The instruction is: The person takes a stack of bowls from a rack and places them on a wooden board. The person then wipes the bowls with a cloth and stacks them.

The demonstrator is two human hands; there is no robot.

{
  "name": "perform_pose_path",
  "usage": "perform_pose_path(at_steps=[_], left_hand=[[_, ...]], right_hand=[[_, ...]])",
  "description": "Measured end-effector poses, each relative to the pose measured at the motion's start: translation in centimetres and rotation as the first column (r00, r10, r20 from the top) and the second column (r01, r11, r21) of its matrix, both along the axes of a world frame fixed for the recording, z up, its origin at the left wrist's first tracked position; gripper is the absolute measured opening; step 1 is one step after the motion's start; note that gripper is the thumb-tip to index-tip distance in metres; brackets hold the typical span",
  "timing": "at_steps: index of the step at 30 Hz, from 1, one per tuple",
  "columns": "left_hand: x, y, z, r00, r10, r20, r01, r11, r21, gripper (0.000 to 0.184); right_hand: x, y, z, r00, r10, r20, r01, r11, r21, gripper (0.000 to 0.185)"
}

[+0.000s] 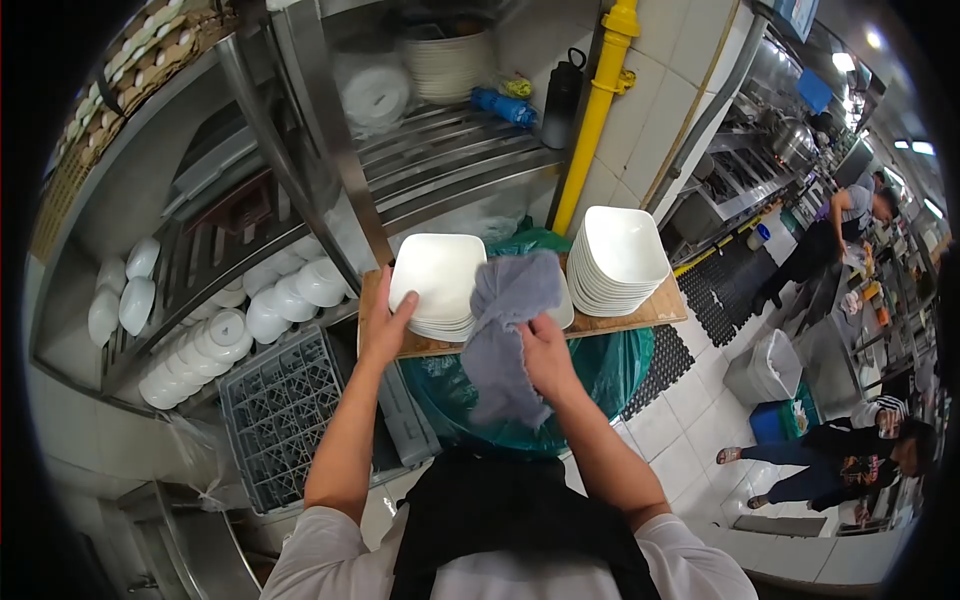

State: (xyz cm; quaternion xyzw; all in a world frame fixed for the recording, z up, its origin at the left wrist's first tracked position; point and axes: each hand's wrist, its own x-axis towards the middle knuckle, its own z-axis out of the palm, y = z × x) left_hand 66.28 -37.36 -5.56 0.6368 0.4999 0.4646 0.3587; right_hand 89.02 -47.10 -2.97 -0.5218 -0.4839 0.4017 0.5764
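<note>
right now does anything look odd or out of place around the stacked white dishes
The brown wooden board bearing the stacked white square dishes sits over a round container lined with green plastic, an odd, perhaps unsteady stand.

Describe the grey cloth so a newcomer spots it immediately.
Find the wooden board above the green plastic. At its middle, the right hand grips the cloth. Grey and crumpled, it stands out from the smooth white dishes on either side.

A black bottle (563, 105) stands beside a yellow pipe (590, 122).
</note>
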Motion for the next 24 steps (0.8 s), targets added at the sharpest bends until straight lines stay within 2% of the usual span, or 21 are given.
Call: perform_pose_path(at_steps=[2, 3, 4, 5, 7, 9, 10, 11, 14, 17, 20, 23, 24], left_hand=[[0.0, -1.3, 1.1, 0.995, -0.040, -0.094, 0.045, 0.997, 0.057, 0.086], [-0.2, -1.2, 0.8, 0.994, -0.084, -0.065, 0.089, 0.992, 0.086, 0.104], [-0.2, -1.4, 0.9, 0.993, -0.074, -0.097, 0.083, 0.992, 0.094, 0.105], [0.1, -1.7, 1.1, 0.990, -0.061, -0.128, 0.075, 0.992, 0.102, 0.106], [0.5, -2.2, 1.9, 0.986, -0.025, -0.166, 0.044, 0.993, 0.112, 0.107], [0.6, -1.2, -0.8, 0.987, -0.121, 0.103, 0.119, 0.993, 0.020, 0.104], [0.8, -1.1, -0.9, 0.958, -0.159, 0.240, 0.167, 0.986, -0.015, 0.103], [0.8, -1.4, -0.9, 0.975, -0.106, 0.193, 0.100, 0.994, 0.043, 0.099], [0.4, -1.5, -1.6, 0.997, -0.014, 0.076, 0.003, 0.989, 0.147, 0.092], [0.3, -1.4, -1.1, 0.980, -0.112, 0.164, 0.097, 0.990, 0.098, 0.085], [0.0, -0.8, -1.7, 0.975, -0.210, 0.070, 0.206, 0.977, 0.057, 0.075], [0.2, -0.6, -3.6, 0.916, -0.250, 0.313, 0.259, 0.966, 0.013, 0.067], [0.2, -0.6, -3.1, 0.946, -0.209, 0.249, 0.207, 0.978, 0.034, 0.072]], right_hand=[[0.2, 1.0, 5.2, 0.973, -0.004, 0.232, -0.029, 0.990, 0.139, 0.022], [-0.2, 2.0, 7.0, 0.955, -0.011, 0.298, -0.041, 0.985, 0.169, 0.027], [-1.0, 3.4, 8.2, 0.932, -0.019, 0.361, -0.057, 0.979, 0.197, 0.031], [-1.8, 4.9, 8.8, 0.852, -0.084, 0.516, -0.062, 0.964, 0.259, 0.037], [-3.9, 7.8, 9.3, 0.612, -0.233, 0.756, -0.114, 0.920, 0.375, 0.051], [-5.2, 10.7, 6.1, 0.223, -0.060, 0.973, -0.219, 0.970, 0.110, 0.064], [-6.0, 11.4, 5.3, 0.003, 0.034, 0.999, -0.223, 0.974, -0.032, 0.071], [-6.8, 11.6, 4.3, -0.143, 0.177, 0.974, -0.229, 0.951, -0.206, 0.082], [-8.5, 12.2, 3.0, 0.005, 0.396, 0.918, -0.278, 0.883, -0.379, 0.082], [-8.1, 11.6, 3.6, 0.107, 0.577, 0.810, -0.377, 0.777, -0.504, 0.078], [-7.2, 11.7, 2.8, 0.039, 0.493, 0.869, -0.529, 0.748, -0.401, 0.059], [-6.8, 10.4, 7.6, 0.244, 0.586, 0.773, -0.574, 0.730, -0.372, 0.042], [-6.5, 10.2, 8.5, 0.364, 0.538, 0.760, -0.586, 0.766, -0.262, 0.040]])
